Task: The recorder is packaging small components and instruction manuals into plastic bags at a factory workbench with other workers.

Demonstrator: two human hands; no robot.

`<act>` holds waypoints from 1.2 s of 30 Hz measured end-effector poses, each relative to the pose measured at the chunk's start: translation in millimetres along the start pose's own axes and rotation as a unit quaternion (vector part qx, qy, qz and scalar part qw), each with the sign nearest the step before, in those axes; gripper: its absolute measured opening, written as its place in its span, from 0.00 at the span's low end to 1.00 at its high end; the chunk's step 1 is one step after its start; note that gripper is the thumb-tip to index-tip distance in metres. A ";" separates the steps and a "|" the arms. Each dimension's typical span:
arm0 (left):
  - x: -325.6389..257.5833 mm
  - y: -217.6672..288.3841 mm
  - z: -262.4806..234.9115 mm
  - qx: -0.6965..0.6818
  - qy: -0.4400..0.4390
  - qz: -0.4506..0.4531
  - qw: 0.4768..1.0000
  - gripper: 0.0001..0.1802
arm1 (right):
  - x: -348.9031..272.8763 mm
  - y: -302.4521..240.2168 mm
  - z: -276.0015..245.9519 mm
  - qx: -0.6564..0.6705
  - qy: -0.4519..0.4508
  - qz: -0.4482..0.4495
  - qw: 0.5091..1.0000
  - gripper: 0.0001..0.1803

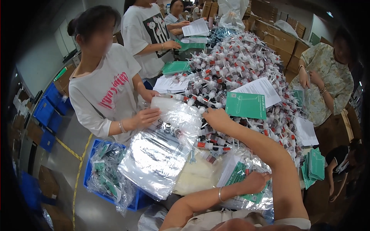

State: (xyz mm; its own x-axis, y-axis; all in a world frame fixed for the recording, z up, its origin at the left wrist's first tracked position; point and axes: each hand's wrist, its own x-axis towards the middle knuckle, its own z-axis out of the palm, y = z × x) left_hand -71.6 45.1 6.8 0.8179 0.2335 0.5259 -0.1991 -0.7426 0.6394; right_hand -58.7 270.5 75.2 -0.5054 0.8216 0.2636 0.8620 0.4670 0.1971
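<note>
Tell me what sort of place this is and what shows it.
Probably a packing area in a workshop or warehouse: several people work around a great heap of small bottles, a blue bin holds filled clear bags, and cardboard boxes stand behind.

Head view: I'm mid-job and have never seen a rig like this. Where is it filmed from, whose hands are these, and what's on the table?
There is no machine here: these are a person's bare hands, filmed by a fisheye camera worn on their head, so edges bend. Picture left is the wearer's left. The left hand is at a clear bag with a green booklet showing through; its exact grip is unclear. The right hand reaches to a heap of small bottles; I can't tell whether it holds one. Another booklet lies on the heap. At left, a co-worker's hand is at a pile of flat clear bags.
</note>
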 end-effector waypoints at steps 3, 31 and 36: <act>2.7 3.5 -4.1 -0.003 -0.048 -0.051 0.998 0.19 | -11.8 6.6 -10.0 0.061 0.013 0.043 0.997 0.11; 60.9 78.3 -66.4 -0.151 -0.026 -0.136 0.979 0.33 | -314.4 -16.1 -117.3 0.523 -0.278 0.422 0.686 0.19; 76.5 98.3 -89.6 -0.122 -0.017 -0.110 0.986 0.33 | -280.3 -18.8 -88.3 0.701 -0.252 0.236 0.624 0.17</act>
State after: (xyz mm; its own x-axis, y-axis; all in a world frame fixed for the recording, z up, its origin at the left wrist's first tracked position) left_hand -76.9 46.2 160.2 0.8723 0.3486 0.3428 -0.1354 -0.5015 0.8545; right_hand 63.3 2.6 80.9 -0.4104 0.8096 -0.4197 0.2741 -0.3294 -0.9035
